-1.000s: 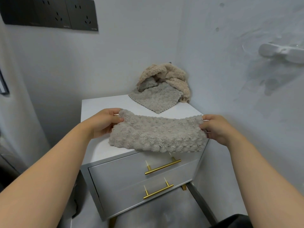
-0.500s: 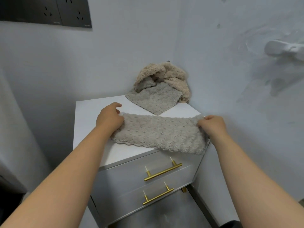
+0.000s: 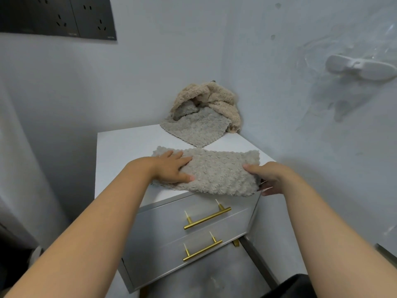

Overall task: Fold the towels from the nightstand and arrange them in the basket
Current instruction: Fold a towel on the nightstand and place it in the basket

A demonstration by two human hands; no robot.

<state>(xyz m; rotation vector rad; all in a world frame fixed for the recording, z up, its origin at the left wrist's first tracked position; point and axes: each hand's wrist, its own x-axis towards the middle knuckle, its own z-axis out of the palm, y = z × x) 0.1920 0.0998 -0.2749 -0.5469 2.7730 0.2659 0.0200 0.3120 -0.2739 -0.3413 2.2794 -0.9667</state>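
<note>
A grey-beige fluffy towel (image 3: 217, 171), folded into a long strip, lies across the front of the white nightstand (image 3: 122, 147), its right end hanging over the corner. My left hand (image 3: 171, 167) presses flat on the towel's left end with straight fingers. My right hand (image 3: 267, 178) holds the towel's right end, thumb on top and fingers underneath. A grey towel (image 3: 194, 129) lies spread at the back of the nightstand. On it, in the corner, sits a crumpled beige towel (image 3: 212, 98). No basket is in view.
The nightstand has two drawers with gold handles (image 3: 207, 218) and stands in a corner between two pale walls. Black wall sockets (image 3: 58, 17) are at the upper left. A white hook (image 3: 361, 68) sticks out of the right wall.
The towel strip has come down onto the nightstand top. My left hand let go of its end and now lies flat on it. My right hand shifted to the towel's right edge.
</note>
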